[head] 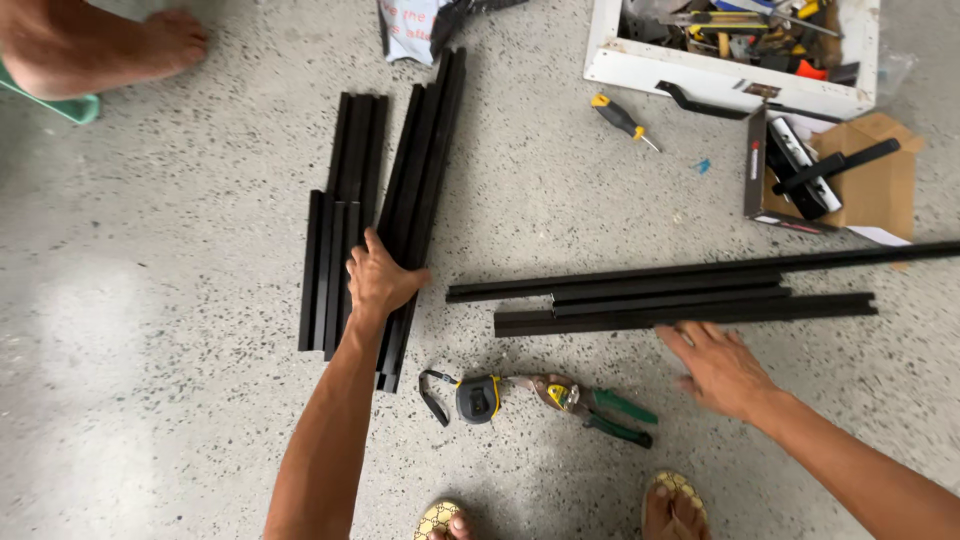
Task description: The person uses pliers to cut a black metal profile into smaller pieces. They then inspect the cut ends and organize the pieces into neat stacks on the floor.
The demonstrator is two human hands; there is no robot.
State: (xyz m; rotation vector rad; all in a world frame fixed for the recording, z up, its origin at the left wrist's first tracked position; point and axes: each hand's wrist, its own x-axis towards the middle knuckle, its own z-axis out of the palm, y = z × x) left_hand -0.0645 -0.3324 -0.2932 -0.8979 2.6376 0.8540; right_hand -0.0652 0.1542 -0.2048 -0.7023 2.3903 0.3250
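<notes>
On the speckled floor (150, 330), seen from the head camera, the left hand (378, 280) grips a long bundle of black rails (420, 180), fingers curled over it. The right hand (722, 368), fingers spread open, hovers just beside the crosswise black bars (680, 300), near green-handled snips (590, 402).

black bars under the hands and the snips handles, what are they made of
Black bars: probably metal profiles with a matte black coating, judging by straight grooved lengths and crisp edges. Snips handles: apparently green plastic or rubber sleeves over metal; the jaw end looks like dull steel.
</notes>
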